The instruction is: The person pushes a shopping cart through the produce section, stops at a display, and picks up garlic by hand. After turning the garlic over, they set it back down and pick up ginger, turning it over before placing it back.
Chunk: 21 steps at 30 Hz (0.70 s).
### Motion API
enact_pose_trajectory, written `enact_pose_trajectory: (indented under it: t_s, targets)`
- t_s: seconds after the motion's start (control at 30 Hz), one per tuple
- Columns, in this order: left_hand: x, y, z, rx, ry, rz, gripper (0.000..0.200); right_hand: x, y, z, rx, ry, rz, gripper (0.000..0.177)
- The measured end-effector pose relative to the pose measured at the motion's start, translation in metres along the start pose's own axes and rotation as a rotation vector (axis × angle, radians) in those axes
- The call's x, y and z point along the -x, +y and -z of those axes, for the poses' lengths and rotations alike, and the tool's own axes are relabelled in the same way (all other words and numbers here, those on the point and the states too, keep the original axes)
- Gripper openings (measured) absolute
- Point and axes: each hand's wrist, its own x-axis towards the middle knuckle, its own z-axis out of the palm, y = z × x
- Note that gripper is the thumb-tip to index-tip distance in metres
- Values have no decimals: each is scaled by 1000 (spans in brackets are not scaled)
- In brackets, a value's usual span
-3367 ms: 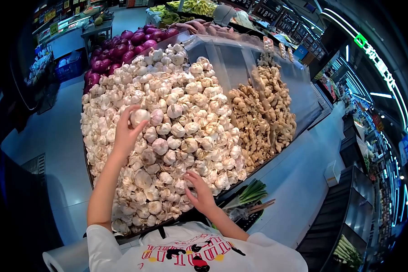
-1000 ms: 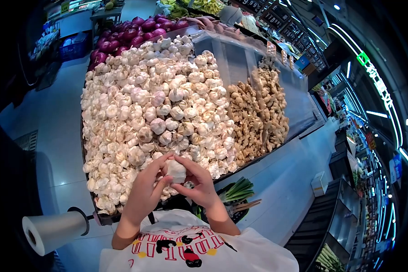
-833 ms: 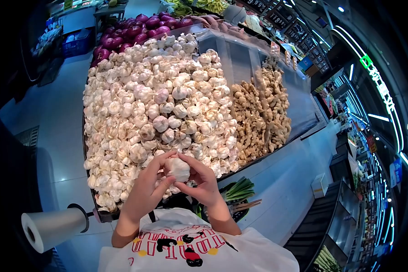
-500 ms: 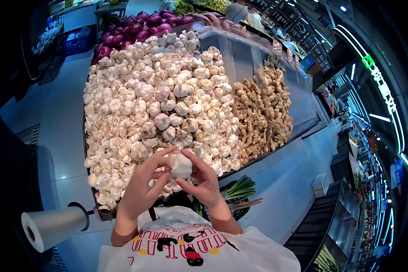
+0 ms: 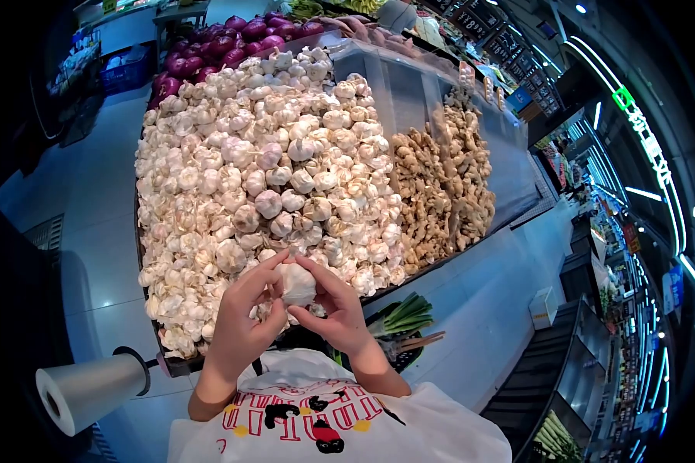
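Note:
A whitish garlic bulb [image 5: 299, 284] is held up between my two hands, above the front edge of a wide heap of garlic [image 5: 201, 177]. My left hand [image 5: 251, 301] grips the bulb from the left with its fingertips. From the right, the thumb and fingers of my right hand [image 5: 333, 309] close round the same bulb. Parts of the bulb are hidden behind the fingers.
Beyond the garlic lie red onions [image 5: 232, 46]. Ginger [image 5: 444, 185] fills the section on the right. A roll of plastic bags [image 5: 93, 390] sticks out at the lower left. Green leafy stalks [image 5: 405, 315] stand low on the right, near a white box [image 5: 544, 311].
The view has shifted slightly, so the stall appears a little further left and up. Both hands still hold the garlic bulb, with the fingers slightly moved around it.

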Motion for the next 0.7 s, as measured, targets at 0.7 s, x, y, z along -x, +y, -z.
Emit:
enact_pose_trajectory:
  t_s: [0.7]
  targets:
    - [6,-15,10,395,-237,34,57,4,11,4,-522,-74,-51,63]
